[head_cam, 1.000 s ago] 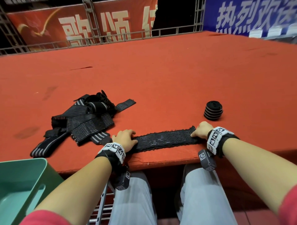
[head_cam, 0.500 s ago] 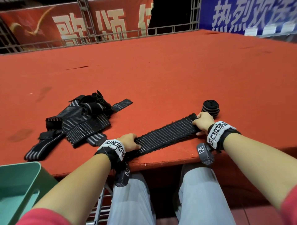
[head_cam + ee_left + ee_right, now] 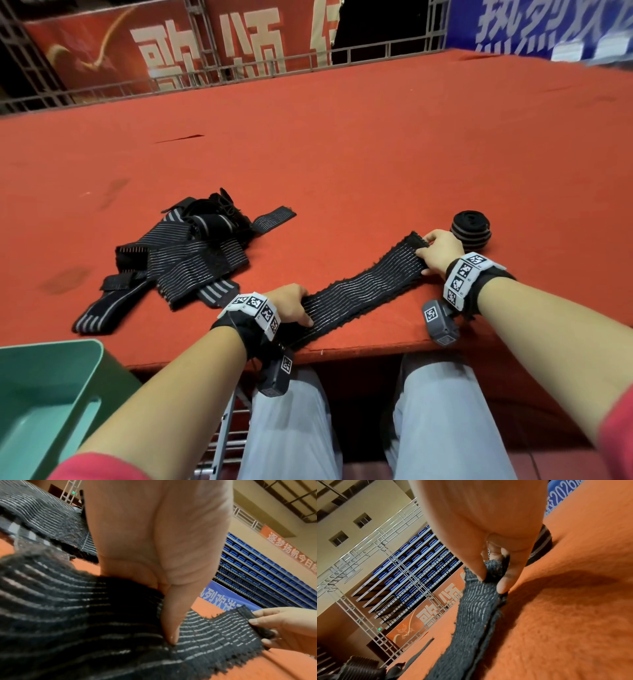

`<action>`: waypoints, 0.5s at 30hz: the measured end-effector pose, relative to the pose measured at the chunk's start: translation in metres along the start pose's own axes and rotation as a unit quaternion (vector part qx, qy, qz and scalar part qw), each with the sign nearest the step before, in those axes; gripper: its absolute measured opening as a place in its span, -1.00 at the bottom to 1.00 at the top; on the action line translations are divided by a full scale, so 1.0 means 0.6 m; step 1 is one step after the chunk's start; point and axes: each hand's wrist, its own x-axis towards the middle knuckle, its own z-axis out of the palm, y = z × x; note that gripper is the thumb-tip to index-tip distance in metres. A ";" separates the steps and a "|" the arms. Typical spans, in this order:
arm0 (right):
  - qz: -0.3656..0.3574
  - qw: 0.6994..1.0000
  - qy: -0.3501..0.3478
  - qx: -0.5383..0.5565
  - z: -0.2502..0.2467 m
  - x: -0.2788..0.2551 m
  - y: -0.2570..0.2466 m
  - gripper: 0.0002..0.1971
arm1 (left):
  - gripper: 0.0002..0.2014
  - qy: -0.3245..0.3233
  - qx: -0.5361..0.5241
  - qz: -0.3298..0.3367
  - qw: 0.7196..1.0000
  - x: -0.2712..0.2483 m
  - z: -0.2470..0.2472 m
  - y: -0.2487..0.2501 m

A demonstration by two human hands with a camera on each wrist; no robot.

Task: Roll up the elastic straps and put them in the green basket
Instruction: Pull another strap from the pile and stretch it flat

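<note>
A wide red carpet (image 3: pixel 376 144) covers the raised surface, its near edge running just above the person's knees. Behind it, at twelve o'clock, a grey metal railing (image 3: pixel 239 73) fronts a red banner (image 3: pixel 171 51) with large pale characters, and a blue banner (image 3: pixel 548 27) hangs toward one o'clock. The wrist views show rows of blue seats (image 3: pixel 257 563) and beige walls beyond.

On the carpet at ten o'clock from the hands lies a loose heap of straps (image 3: pixel 178 260), black with grey stripes, tangled over one another. At two o'clock, just beside the right hand, stands a rolled strap (image 3: pixel 471 230), wound tight and set on end. The green basket (image 3: pixel 51 394) sits below the carpet's edge at eight o'clock, only its corner in view.

The strap being worked (image 3: pixel 359 287) lies stretched flat near the carpet's front edge, slanting from seven o'clock up to one o'clock. The left hand (image 3: pixel 289 303) presses down on its near end, thumb lying along the fabric; the other fingers are hidden beneath the palm, so whether they curl under the strap cannot be told. The right hand (image 3: pixel 440 251) pinches the far end between thumb and fingertips, the edge lifted slightly off the carpet. Nothing lies between the heap and the stretched strap but bare carpet.
</note>
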 end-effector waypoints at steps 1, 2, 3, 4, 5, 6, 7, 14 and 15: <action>0.000 1.000 0.000 -0.002 0.003 0.005 -0.002 -0.90 | -0.58 -0.004 -0.003 -0.001 1.000 0.000 -0.001 0.001; -0.003 1.000 0.001 -0.003 0.007 0.010 -0.002 -0.87 | -0.60 -0.010 -0.007 -0.003 1.000 0.001 -0.001 0.002; -0.008 1.000 0.002 -0.003 0.011 0.016 -0.003 -0.85 | -0.61 -0.015 -0.014 -0.004 1.000 0.002 -0.002 0.002; -0.016 1.000 0.002 -0.001 0.016 0.024 -0.005 -0.82 | -0.62 -0.018 -0.024 -0.004 1.000 0.003 -0.004 0.002; -0.021 1.000 0.003 0.000 0.022 0.031 -0.006 -0.80 | -0.63 -0.018 -0.037 -0.005 0.999 0.005 -0.006 0.001; -0.026 1.000 0.005 0.003 0.028 0.039 -0.008 -0.78 | -0.65 -0.015 -0.050 -0.007 0.999 0.007 -0.008 -0.001; -0.031 0.999 0.007 0.006 0.035 0.045 -0.011 -0.77 | -0.66 -0.010 -0.059 -0.010 0.998 0.010 -0.011 -0.005; -0.067 0.998 0.013 0.017 0.087 0.090 -0.046 -0.76 | -0.64 0.021 -0.112 -0.040 0.993 0.037 -0.036 -0.035; -0.074 0.997 0.011 0.007 0.096 0.099 -0.053 -0.75 | -0.64 0.024 -0.119 -0.045 0.992 0.039 -0.039 -0.040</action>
